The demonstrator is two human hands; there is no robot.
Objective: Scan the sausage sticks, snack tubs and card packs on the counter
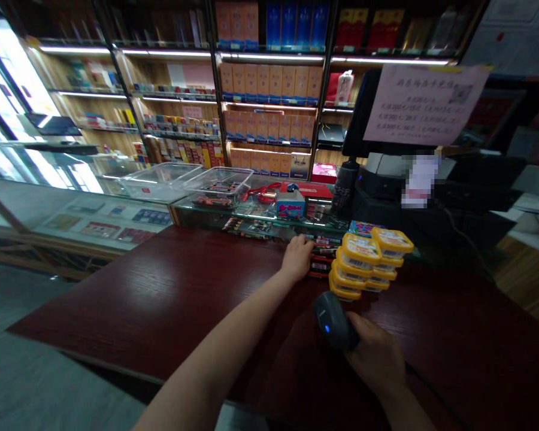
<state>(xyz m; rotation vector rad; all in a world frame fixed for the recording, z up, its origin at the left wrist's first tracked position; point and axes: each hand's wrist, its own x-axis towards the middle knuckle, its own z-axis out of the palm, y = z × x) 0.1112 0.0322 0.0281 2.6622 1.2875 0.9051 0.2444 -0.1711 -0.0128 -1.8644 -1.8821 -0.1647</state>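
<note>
Filling the whole back of the shop are lit wall shelves [272,57], loaded with rows of orange, blue and red boxes. Next down is this dark reddish wood counter [153,287], kinda shiny, with a glass display case [45,200] off to the left. A black monitor [359,120] sits at the right, with a pinkish handwritten sheet [424,105] covering most of it. Two clear plastic bins [161,176] stand on glass behind the counter, and the nearer one has dark packs in it. Stacked on the wood are yellow-lidded tubs [363,263], in two columns side by side. The right hand [377,353] is wrapped around the handle of a dark barcode scanner [335,323] with a blue light on it, head just in front of those tubs. The left hand [297,257] is up against a pile of dark flat packs [322,264] just left of the tubs; its fingers curl over that side, but honestly can't tell if they're pinching anything. Smaller stuff: a blue and pink carton [290,206] on the glass, and a thin black cable [431,383] near the right wrist.
</note>
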